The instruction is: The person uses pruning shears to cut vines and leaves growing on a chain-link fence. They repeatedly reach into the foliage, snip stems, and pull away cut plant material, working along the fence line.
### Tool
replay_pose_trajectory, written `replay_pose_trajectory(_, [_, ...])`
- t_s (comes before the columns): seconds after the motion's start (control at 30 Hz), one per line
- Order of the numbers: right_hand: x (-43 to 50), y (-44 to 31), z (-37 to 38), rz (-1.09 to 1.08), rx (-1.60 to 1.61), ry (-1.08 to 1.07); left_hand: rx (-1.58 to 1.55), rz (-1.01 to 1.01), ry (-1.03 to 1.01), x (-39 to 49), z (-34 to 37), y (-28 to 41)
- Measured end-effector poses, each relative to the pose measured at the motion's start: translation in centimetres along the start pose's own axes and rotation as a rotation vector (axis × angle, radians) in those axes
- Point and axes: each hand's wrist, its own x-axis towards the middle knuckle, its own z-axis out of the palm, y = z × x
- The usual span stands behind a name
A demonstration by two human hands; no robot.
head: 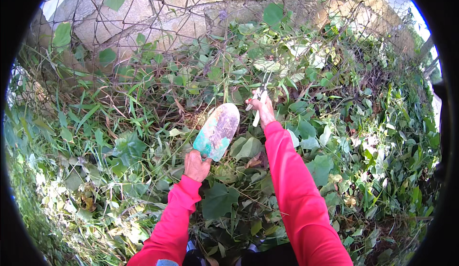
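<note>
My left hand (197,166) grips the near end of a worn, rounded metal blade (219,129) with flaking green paint, perhaps a trowel or hand shovel; its handle is hidden in the hand. To the right and farther forward, my right hand (263,110) is closed round the white handles of pruning shears (264,95). The shears point away from me among thin stems, and their blades look parted. Whether a stem lies between them is too small to tell. The two tools are apart from each other.
A rusty chain-link fence (132,22) crosses the far side, with vines through it and a stone wall (186,25) behind. Leafy creepers and grass (125,147) cover the ground around both hands. My feet show at the bottom edge.
</note>
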Motion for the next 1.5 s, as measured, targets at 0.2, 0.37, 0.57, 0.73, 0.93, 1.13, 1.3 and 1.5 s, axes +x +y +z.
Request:
replay_pose_trajectory(0.2, [-0.7,-1.5,2.2,0.182,0.219,-0.096,-0.143,0.022,0.033,2.0,-1.5,0.6])
replay_pose_trajectory(0.37, [-1.3,-1.5,3.2,0.255,0.490,0.027,-0.847,-0.217,-0.047,2.7,-1.5,-0.1])
replay_pose_trajectory(0.57, [0.0,-2.0,3.1,0.248,0.695,-0.131,-0.967,-0.252,-0.187,2.8,0.5,2.0])
replay_pose_trajectory(0.73, [0.4,-1.9,4.1,0.252,0.866,-0.025,-1.037,-0.281,-0.312,2.8,2.0,4.3])
replay_pose_trajectory(0.93, [0.7,-2.2,3.2,0.255,1.044,-0.051,-1.093,-0.242,-0.384,3.1,3.3,2.5])
replay_pose_trajectory(1.13, [1.4,-3.6,2.1,0.236,1.009,-0.037,0.673,-0.006,-0.526,1.6,-3.0,-8.3])
replay_pose_trajectory(1.3, [0.7,-3.2,2.5,0.296,1.099,-0.107,0.320,-0.240,-0.648,-0.4,-7.8,-12.7])
replay_pose_trajectory(1.5, [-1.3,-1.7,1.7,0.238,0.513,0.116,0.010,-0.159,-0.281,0.4,-5.7,-7.3])
